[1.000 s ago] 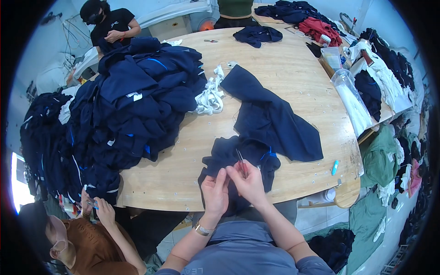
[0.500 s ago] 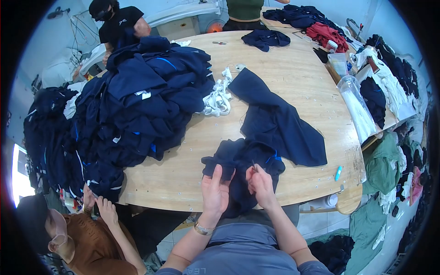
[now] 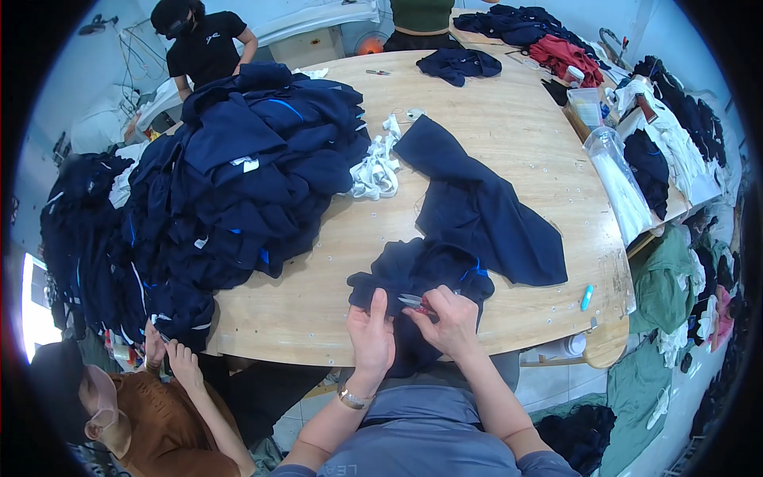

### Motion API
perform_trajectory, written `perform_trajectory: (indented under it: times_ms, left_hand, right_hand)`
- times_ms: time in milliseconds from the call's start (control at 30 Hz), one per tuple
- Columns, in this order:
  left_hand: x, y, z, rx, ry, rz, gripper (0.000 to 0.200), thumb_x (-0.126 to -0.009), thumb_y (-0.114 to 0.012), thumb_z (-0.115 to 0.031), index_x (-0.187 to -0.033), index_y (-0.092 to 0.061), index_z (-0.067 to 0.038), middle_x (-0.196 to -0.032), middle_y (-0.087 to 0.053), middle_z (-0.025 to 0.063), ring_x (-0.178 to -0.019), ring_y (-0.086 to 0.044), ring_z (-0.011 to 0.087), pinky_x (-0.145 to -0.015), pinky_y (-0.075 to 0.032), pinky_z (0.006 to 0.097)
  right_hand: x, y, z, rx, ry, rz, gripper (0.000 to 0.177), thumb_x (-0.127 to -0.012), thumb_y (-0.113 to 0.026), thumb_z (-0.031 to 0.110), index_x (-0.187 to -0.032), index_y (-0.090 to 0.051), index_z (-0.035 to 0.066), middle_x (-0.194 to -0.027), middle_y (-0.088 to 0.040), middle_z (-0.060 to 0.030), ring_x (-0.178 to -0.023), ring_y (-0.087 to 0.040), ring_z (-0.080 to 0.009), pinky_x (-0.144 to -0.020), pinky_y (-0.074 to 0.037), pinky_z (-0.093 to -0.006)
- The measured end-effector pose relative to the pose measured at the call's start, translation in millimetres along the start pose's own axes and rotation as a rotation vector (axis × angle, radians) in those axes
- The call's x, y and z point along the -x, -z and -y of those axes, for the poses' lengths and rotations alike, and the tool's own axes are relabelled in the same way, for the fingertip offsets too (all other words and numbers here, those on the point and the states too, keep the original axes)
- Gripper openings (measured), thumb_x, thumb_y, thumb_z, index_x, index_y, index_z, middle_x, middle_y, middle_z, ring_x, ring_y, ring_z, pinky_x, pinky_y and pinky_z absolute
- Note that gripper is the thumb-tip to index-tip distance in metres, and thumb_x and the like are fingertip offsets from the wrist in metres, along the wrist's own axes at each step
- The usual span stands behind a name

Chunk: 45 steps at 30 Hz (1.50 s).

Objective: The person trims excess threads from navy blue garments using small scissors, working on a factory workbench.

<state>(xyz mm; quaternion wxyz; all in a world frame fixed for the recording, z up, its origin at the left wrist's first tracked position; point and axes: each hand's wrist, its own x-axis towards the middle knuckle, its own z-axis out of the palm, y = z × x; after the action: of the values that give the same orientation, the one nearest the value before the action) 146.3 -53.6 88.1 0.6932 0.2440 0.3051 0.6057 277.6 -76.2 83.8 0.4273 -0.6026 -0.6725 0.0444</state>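
A navy garment (image 3: pixel 469 215) lies across the wooden table (image 3: pixel 318 294) and bunches up at the near edge in front of me. My left hand (image 3: pixel 370 338) grips the bunched navy cloth at that edge, a watch on its wrist. My right hand (image 3: pixel 451 323) holds small red-handled snips (image 3: pixel 413 301), their blades pointing left over the cloth, close to my left fingers.
A tall heap of navy garments (image 3: pixel 230 175) fills the table's left side, with white strips (image 3: pixel 375 171) beside it. A blue marker (image 3: pixel 586 298) lies near the right edge. A person in brown (image 3: pixel 151 421) sits at my left; another in black (image 3: pixel 207 48) stands at the far side.
My right hand has swung the snips from pointing up to pointing left across the cloth. My left hand stays gripped on the fabric. The person in black has shifted at the far side.
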Motion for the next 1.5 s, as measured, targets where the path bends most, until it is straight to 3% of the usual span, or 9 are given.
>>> perform_trajectory:
  times_ms: [400, 600, 733, 900, 1000, 1067, 1267, 1333, 1500]
  left_hand:
    - [3, 6, 8, -0.213, -0.155, 0.018, 0.015, -0.094, -0.055, -0.010, -0.107, -0.057, -0.002, -0.098, -0.060, 0.0019, -0.088, -0.055, 0.0077, -0.077, -0.043, 0.0228]
    - [6, -10, -6, 0.064, 0.039, 0.000, 0.023, -0.099, -0.046, -0.021, -0.102, -0.058, -0.002, -0.105, -0.062, 0.0075, -0.094, -0.058, 0.0126, -0.081, -0.046, 0.0274]
    - [9, 9, 4, 0.089, 0.043, 0.128, 0.027, -0.101, -0.039, -0.021, -0.107, -0.055, -0.001, -0.105, -0.062, 0.0101, -0.097, -0.060, 0.0160, -0.087, -0.048, 0.0313]
    - [12, 10, 6, -0.001, 0.043, 0.150, 0.018, -0.098, -0.046, -0.012, -0.088, -0.057, -0.003, -0.088, -0.059, 0.0039, -0.083, -0.056, 0.0098, -0.076, -0.046, 0.0266]
    - [8, -2, 2, 0.001, 0.024, 0.069, 0.015, -0.096, -0.049, -0.010, -0.094, -0.060, 0.000, -0.093, -0.062, 0.0043, -0.087, -0.057, 0.0099, -0.080, -0.046, 0.0260]
    - [4, 3, 3, -0.006, 0.005, 0.060, 0.017, -0.097, -0.049, -0.010, -0.101, -0.061, 0.001, -0.097, -0.063, 0.0058, -0.090, -0.058, 0.0111, -0.084, -0.046, 0.0266]
    - [6, 5, 4, 0.034, 0.008, 0.056, 0.015, -0.096, -0.050, -0.009, -0.100, -0.062, -0.001, -0.094, -0.065, 0.0067, -0.085, -0.062, 0.0117, -0.078, -0.051, 0.0269]
    - [8, 8, 8, 0.035, 0.016, 0.055, 0.013, -0.095, -0.050, -0.008, -0.097, -0.062, -0.002, -0.091, -0.066, 0.0058, -0.081, -0.063, 0.0112, -0.074, -0.053, 0.0265]
    - [11, 6, 12, 0.003, -0.034, 0.049, 0.010, -0.094, -0.053, -0.006, -0.094, -0.062, -0.002, -0.091, -0.065, 0.0050, -0.078, -0.060, 0.0082, -0.072, -0.050, 0.0245]
  right_hand:
    - [0, 3, -3, -0.002, 0.031, -0.014, 0.029, -0.074, -0.076, 0.027, -0.072, -0.054, 0.008, -0.061, -0.048, -0.0046, -0.046, -0.049, -0.0192, -0.044, -0.037, -0.0285]
    - [7, -4, 1, -0.794, -0.458, -0.066, 0.028, -0.077, -0.076, 0.017, -0.077, -0.051, 0.004, -0.058, -0.049, -0.0025, -0.047, -0.039, -0.0073, -0.044, -0.033, -0.0235]
    - [-3, 1, 24, -0.488, -0.283, 0.008, 0.032, -0.074, -0.079, 0.019, -0.082, -0.054, 0.003, -0.061, -0.054, -0.0040, -0.049, -0.050, -0.0086, -0.045, -0.040, -0.0235]
    - [1, -4, 17, -0.417, -0.040, 0.063, 0.003, -0.084, -0.055, 0.001, -0.087, -0.055, 0.000, -0.064, -0.055, -0.0051, -0.052, -0.054, -0.0134, -0.048, -0.043, -0.0257]
    - [2, 2, 21, -0.699, -0.214, 0.036, 0.003, -0.088, -0.051, 0.001, -0.086, -0.053, 0.001, -0.062, -0.052, -0.0044, -0.049, -0.052, -0.0124, -0.046, -0.040, -0.0254]
    - [9, 5, 21, -1.245, -0.578, -0.054, 0.014, -0.094, -0.052, 0.009, -0.081, -0.050, 0.003, -0.061, -0.045, 0.0055, -0.050, -0.036, -0.0001, -0.044, -0.026, -0.0176]
    - [1, 5, 26, -0.568, -0.255, -0.095, 0.013, -0.084, -0.066, 0.006, -0.094, -0.058, 0.002, -0.060, -0.051, -0.0006, -0.047, -0.044, -0.0018, -0.042, -0.033, -0.0195]
    - [-3, -3, 24, -0.444, -0.025, -0.093, 0.037, -0.070, -0.069, -0.005, -0.106, -0.062, 0.001, -0.072, -0.066, -0.0082, -0.064, -0.067, -0.0152, -0.053, -0.049, -0.0226]
    - [4, -13, 22, -0.448, 0.044, -0.192, 0.025, -0.072, -0.068, -0.005, -0.096, -0.065, 0.001, -0.069, -0.064, -0.0076, -0.055, -0.062, -0.0139, -0.050, -0.046, -0.0236]
